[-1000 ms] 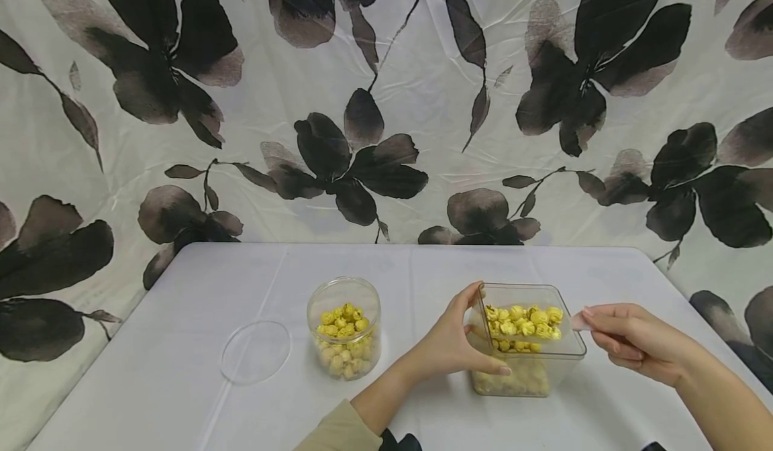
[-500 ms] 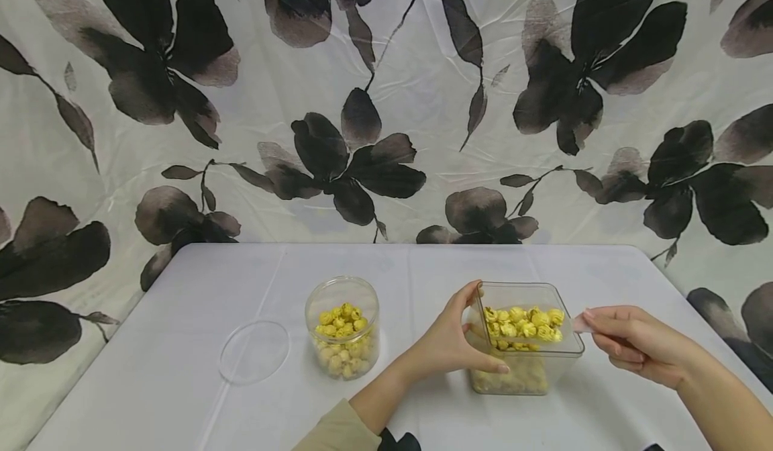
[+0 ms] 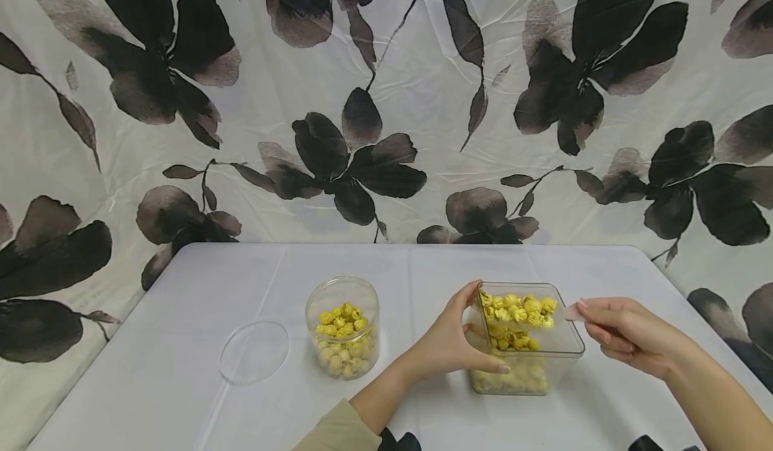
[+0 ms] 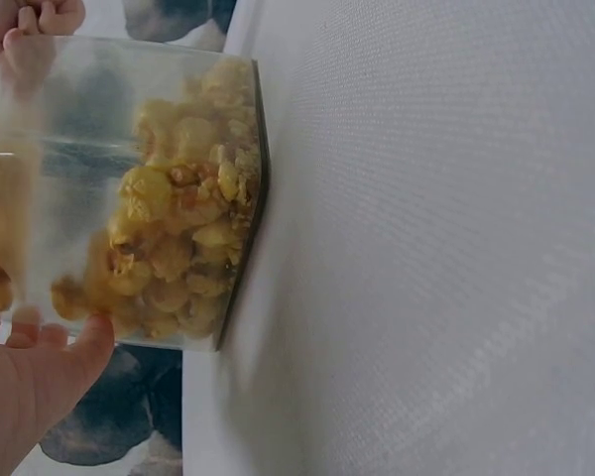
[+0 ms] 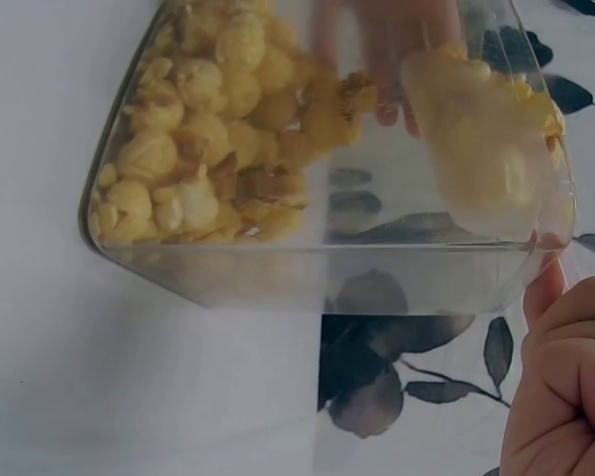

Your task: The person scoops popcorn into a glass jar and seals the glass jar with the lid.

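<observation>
- Popcorn rides heaped on one clear scoop, level with the rim of the square container and just beyond the right fingertips.
- One square clear container stands on the table between the two hands, with more popcorn lying at its bottom.
- Left hand grips the container's near left corner: the thumb hooks over the rim, and the fingers curl along the front wall.
- Right hand pinches the scoop's handle between thumb and curled fingers, just outside the container's right wall.
- One round clear jar, lidless and partly filled with popcorn, stands well to the left of the left fingers, apart from them.
- One round clear lid lies flat on the table, farther left again, just beside the jar and not touching it.
- Bare tablecloth lies open between the jar and the left hand, and also in front of the container toward the near edge.
- Right of the right hand, the table edge is near; a flowered cloth hangs as backdrop behind the far edge.
</observation>
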Tool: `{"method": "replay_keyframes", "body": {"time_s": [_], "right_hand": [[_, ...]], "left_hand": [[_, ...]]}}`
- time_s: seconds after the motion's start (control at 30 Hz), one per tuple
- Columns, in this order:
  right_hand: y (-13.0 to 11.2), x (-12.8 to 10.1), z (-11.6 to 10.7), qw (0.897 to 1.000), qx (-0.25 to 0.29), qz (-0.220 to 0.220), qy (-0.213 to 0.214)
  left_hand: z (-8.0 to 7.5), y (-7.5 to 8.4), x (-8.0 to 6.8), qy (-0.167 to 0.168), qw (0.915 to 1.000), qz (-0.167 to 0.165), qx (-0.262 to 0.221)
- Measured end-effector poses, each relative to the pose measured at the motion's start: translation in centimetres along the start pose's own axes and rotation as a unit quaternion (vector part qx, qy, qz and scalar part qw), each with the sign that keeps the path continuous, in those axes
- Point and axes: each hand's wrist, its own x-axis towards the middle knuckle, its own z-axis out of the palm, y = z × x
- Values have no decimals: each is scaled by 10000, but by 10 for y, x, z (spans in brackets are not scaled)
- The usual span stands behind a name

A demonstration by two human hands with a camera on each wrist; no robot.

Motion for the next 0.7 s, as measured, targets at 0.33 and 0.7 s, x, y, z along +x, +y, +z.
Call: {"method": "replay_keyframes", "body": {"time_s": [0.33,0.7], "right_hand": [[-4,9,4,9993,-212,-14,304],[-5,10,3,9998,-98,-10,191]], "left_hand": [[0,0,1,38,10000,-30,21],[0,1,1,50,10000,-58,4]]}}
